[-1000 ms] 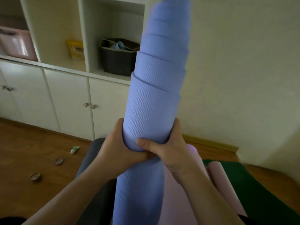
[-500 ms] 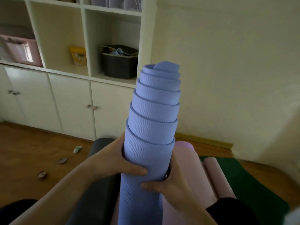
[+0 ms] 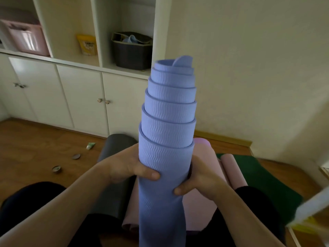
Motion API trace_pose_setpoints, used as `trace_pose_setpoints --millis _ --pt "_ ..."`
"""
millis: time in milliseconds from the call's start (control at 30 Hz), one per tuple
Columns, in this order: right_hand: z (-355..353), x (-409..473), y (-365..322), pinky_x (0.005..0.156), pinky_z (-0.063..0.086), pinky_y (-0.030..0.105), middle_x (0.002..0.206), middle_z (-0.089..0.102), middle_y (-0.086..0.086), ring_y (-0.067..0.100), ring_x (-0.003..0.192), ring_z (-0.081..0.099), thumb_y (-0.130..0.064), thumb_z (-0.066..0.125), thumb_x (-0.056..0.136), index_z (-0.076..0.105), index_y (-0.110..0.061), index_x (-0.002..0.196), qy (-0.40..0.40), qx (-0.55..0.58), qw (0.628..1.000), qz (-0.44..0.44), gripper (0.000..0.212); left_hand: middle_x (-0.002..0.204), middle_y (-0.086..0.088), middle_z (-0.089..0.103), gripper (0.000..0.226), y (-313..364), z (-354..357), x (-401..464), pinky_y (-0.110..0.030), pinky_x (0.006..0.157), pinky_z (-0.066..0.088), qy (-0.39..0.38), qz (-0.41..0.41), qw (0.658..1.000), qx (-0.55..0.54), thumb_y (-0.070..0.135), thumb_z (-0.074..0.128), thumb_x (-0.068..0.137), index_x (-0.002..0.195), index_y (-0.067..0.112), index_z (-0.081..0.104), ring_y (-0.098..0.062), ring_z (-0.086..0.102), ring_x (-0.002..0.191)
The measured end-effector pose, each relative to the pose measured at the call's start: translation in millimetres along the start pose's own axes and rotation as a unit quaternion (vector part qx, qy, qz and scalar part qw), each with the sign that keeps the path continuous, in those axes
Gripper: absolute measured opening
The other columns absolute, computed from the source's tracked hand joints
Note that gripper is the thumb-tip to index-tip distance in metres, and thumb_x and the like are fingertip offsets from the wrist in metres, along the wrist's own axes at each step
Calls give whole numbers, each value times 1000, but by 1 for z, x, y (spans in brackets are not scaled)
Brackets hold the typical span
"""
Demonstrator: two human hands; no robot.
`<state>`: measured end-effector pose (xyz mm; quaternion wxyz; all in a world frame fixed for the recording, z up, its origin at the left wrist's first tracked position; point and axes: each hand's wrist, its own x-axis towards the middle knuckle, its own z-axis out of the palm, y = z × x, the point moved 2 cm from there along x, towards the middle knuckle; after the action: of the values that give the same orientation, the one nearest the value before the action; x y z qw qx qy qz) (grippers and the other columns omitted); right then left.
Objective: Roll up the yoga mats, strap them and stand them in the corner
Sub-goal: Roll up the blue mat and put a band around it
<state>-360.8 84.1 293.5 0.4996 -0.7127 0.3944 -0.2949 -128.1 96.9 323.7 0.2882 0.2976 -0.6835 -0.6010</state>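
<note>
A blue-purple yoga mat [image 3: 169,132] stands upright in front of me, rolled but telescoped, its inner layers stepping up in several rings toward the top. My left hand [image 3: 124,166] wraps its left side with the thumb across the front. My right hand [image 3: 199,177] grips the right side a little lower. Behind it on the floor lie a dark grey rolled mat [image 3: 115,148], a pink mat [image 3: 201,202] with a thin pink roll [image 3: 231,172] beside it, and a flat green mat [image 3: 263,179]. No strap is visible.
White cabinets [image 3: 80,97] with open shelves stand at the back left, holding a pink bin [image 3: 26,38], a yellow pouch [image 3: 87,44] and a dark basket [image 3: 131,50]. A small tube [image 3: 90,145] and two round lids [image 3: 57,169] lie on the wooden floor. The cream wall [image 3: 249,68] forms a corner at right.
The mat has dropped lower in view and its top end is now visible. Both hands slid from clasping around the front to gripping the roll's two sides.
</note>
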Motion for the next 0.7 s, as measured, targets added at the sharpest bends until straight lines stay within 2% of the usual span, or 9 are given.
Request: trace_pose_setpoints --millis 100,200,267,333,433,500,567,633,700 --pt "8 -6 17 100 58 39 137 66 -17 12 129 59 -8 97 58 56 -34 144 -7 -73 995 71 99 142 -3 65 79 -22 9 -2 -50 108 52 55 -7 997 59 11 89 81 150 22 51 -24 60 132" --pt "3 -6 23 88 59 30 115 70 -16 -3 102 64 5 86 73 64 -35 124 11 -157 983 96 68 140 30 58 111 -57 18 -4 -29 107 52 167 -36 972 159 34 100 67 156 41 35 4 54 131" --pt "-10 0 3 77 63 41 98 72 -7 7 87 69 18 63 83 71 -29 105 93 -149 982 69 53 141 32 55 122 -80 23 -3 -30 107 53 200 -48 963 174 42 103 59 156 49 29 5 52 132" --pt "-29 7 -34 76 65 44 97 78 -2 22 92 74 20 49 89 77 -23 104 219 -67 973 36 53 139 27 57 119 -95 23 0 -35 104 55 225 -55 958 168 50 102 54 151 50 34 0 55 129" --pt "-50 17 -110 81 60 38 105 78 0 20 97 75 -10 48 106 77 -22 114 303 -14 950 -68 32 135 27 59 117 -104 22 4 -32 100 57 238 -59 952 184 60 100 50 148 49 36 -1 56 125" --pt "-48 30 -144 96 54 35 117 74 -13 12 110 69 -44 47 106 74 -36 122 242 -139 957 -80 33 134 27 59 115 -107 24 3 -29 98 57 236 -50 953 185 61 100 50 146 50 37 -2 57 125" --pt "-27 47 -150 105 47 38 122 72 -19 9 120 64 -66 41 102 72 -40 124 130 -294 947 -3 46 133 27 60 114 -111 24 1 -28 94 58 242 -44 953 178 59 101 49 145 50 39 -1 58 124" --pt "-2 60 -141 89 51 42 85 69 -7 18 93 68 -70 37 103 69 -23 92 61 -415 906 55 58 129 27 62 110 -115 21 -3 -23 89 57 264 -42 950 160 52 103 48 141 47 44 4 58 120" --pt "17 70 -131 72 46 43 62 49 -4 21 69 57 -67 37 104 47 -18 72 66 -446 892 32 60 127 28 63 108 -119 18 -7 -15 85 56 282 -43 948 142 44 105 49 140 44 46 10 57 117"
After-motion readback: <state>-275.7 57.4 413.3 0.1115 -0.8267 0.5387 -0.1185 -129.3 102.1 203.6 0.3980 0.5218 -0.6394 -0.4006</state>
